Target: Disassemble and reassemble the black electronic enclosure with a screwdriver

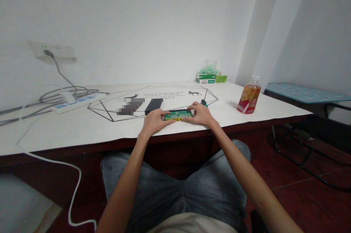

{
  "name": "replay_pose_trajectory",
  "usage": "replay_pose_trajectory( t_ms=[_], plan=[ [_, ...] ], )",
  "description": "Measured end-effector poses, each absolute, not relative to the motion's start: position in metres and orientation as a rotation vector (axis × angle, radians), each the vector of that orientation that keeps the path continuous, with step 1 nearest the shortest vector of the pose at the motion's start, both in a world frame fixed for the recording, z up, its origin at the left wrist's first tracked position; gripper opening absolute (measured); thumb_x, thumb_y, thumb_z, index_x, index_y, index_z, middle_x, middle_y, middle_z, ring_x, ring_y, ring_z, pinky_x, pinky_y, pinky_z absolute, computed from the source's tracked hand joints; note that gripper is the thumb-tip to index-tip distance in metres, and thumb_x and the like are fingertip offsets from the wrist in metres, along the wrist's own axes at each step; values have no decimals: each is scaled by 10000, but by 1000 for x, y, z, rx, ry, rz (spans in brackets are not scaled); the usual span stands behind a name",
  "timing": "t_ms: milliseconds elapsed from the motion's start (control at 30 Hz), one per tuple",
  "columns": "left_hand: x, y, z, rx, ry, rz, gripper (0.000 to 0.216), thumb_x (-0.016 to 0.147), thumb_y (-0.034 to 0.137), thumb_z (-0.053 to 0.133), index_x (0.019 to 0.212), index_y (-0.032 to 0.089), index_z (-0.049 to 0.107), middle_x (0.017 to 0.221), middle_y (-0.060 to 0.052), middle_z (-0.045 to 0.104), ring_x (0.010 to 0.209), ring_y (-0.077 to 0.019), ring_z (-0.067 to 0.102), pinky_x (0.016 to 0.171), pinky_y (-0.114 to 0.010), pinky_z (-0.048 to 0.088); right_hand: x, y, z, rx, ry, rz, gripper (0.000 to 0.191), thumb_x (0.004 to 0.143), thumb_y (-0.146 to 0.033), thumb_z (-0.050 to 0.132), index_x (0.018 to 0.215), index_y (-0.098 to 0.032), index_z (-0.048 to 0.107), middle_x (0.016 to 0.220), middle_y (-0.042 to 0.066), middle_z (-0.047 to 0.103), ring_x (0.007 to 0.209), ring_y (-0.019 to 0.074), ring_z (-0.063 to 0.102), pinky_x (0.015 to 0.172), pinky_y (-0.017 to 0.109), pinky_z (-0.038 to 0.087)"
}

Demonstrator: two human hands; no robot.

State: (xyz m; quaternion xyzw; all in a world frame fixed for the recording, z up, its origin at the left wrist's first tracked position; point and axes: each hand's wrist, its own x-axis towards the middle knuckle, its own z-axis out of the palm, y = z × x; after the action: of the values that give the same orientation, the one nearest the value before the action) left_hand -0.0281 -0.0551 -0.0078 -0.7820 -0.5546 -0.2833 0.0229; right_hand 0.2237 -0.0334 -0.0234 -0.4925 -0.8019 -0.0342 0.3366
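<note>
A green circuit board (178, 114) with yellow parts along its near edge sits close to the table's front edge, and a dark strip shows behind it. My left hand (156, 120) grips its left end, thumb along the near side. On the right end, my right hand (199, 114) has its fingers over the far side and its thumb on the near side. Just beyond my right hand is a small black and green object (204, 102), perhaps a tool handle, partly hidden by that hand. A black rectangular case (153, 106) lies behind my left hand.
A pixelated dark item (130, 106) lies left of the case. A power strip (79, 103) with coiled grey cables (68, 94) is at the left. A drink bottle (249, 96) stands at the right. Green and white boxes (206, 78) sit against the wall.
</note>
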Motion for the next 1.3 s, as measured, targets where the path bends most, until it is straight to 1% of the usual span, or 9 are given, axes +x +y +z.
replay_pose_trajectory(
  t_ms=[133, 267, 400, 567, 667, 833, 967, 1133, 1300],
  plan=[
    [-28, -55, -8, -2435, -1719, -895, 521, 747, 594, 781, 1134, 245, 803, 887, -57, 735, 815, -249, 660, 655, -304, 420, 222, -33, -25, -1258, -2059, -108, 535, 752, -681, 763, 1022, -219, 766, 1037, 46, 679, 795, 164, 619, 736, 294, 411],
    [-29, -53, -9, -2443, -1683, -928, 624, 733, 650, 766, 1209, 247, 769, 901, -60, 717, 856, -268, 660, 709, -329, 468, 225, -24, -23, -1247, -1826, -159, 397, 901, -583, 645, 946, -201, 743, 984, 44, 684, 684, 130, 579, 704, 277, 409],
    [-31, -49, -14, -2445, -1546, -1007, 640, 756, 657, 746, 1246, 246, 738, 1157, -101, 688, 1097, -312, 624, 944, -431, 495, 240, -6, -16, -1424, -1490, -285, 334, 973, -466, 540, 913, -185, 711, 943, 78, 691, 808, 191, 610, 706, 283, 404],
    [-31, -45, -18, -2593, -1545, -875, 649, 841, 666, 655, 1370, 290, 655, 1480, -104, 557, 1369, -342, 482, 1137, -539, 367, 262, 18, -11, -1874, -1367, -204, 374, 913, -507, 611, 1046, -175, 719, 1092, 139, 715, 1021, 287, 653, 810, 349, 458],
    [-29, -46, -17, -2644, -1576, -747, 627, 887, 684, 580, 1397, 324, 635, 1527, -86, 528, 1395, -349, 463, 1149, -557, 345, 267, 27, -13, -2052, -1446, -55, 472, 839, -539, 691, 1089, -140, 727, 1145, 190, 723, 1082, 337, 669, 847, 385, 481],
    [-26, -47, -15, -2654, -1600, -644, 595, 943, 676, 491, 1431, 355, 604, 1522, -85, 530, 1374, -346, 483, 1135, -564, 350, 272, 33, -16, -2081, -1440, 76, 382, 804, -426, 738, 1042, -127, 748, 1155, 211, 738, 1101, 342, 690, 847, 375, 500],
    [-26, -45, -16, -2681, -1550, -658, 544, 973, 652, 452, 1417, 384, 613, 1485, -90, 552, 1364, -346, 486, 1113, -571, 367, 278, 33, -14, -1794, -1254, 136, 382, 834, -526, 691, 966, -174, 760, 1031, 144, 775, 1006, 295, 719, 801, 347, 514],
    [-28, -43, -18, -2698, -1515, -690, 515, 979, 626, 466, 1403, 382, 627, 1460, -105, 562, 1343, -338, 493, 1096, -562, 374, 280, 35, -14, -1354, -1056, 125, 378, 843, -509, 652, 931, -148, 717, 823, 86, 757, 644, 204, 706, 736, 326, 529],
    [-28, -42, -19, -2693, -1526, -718, 498, 976, 613, 479, 1384, 378, 645, 1448, -101, 566, 1317, -329, 507, 1092, -546, 371, 277, 33, -14, -1296, -918, 153, 290, 851, -454, 618, 891, -169, 658, 730, 39, 716, 584, 195, 688, 633, 306, 534]
  ],
)
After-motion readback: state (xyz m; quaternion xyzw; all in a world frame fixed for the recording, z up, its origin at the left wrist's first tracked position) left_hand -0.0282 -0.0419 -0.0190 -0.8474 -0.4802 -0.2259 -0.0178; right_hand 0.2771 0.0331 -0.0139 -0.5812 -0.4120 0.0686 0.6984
